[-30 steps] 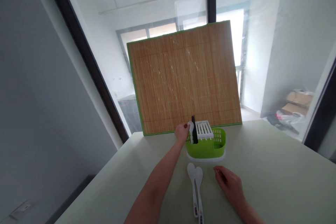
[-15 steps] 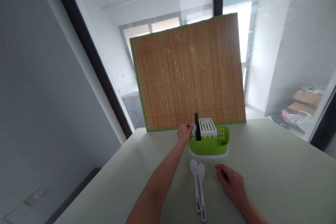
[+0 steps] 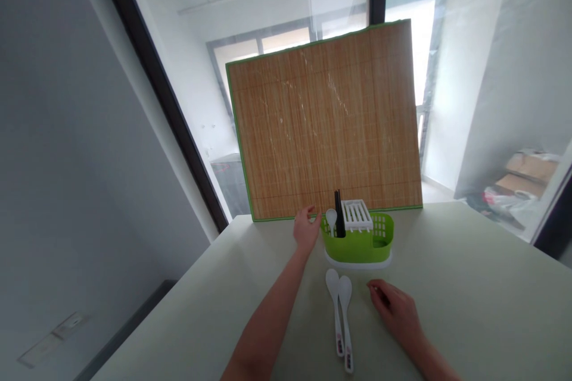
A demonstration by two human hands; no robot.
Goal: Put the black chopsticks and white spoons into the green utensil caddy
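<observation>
My left hand [image 3: 307, 230] is beside the left end of a green utensil caddy [image 3: 353, 248], fingers apart and holding nothing. A white spoon [image 3: 331, 218] stands upright in the caddy's left compartment, just right of my fingertips. Next to it are black chopsticks [image 3: 339, 217]. Two long-handled white spoons, a left one [image 3: 334, 294] and a right one [image 3: 345, 303], lie side by side on the table in front of the caddy. To their right, my right hand [image 3: 395, 303] rests on the table with its fingers curled in, and nothing shows in it.
A white slatted rack [image 3: 356, 215] sits on the middle of the caddy. Behind it, a bamboo mat with a green border [image 3: 324, 125] leans against a glass panel. The pale table [image 3: 451, 286] extends to both sides. A grey wall [image 3: 67, 161] is on the left.
My left hand has let go of the white spoon in the caddy and drawn a little to the left, its fingers parting. My right hand stays where it was.
</observation>
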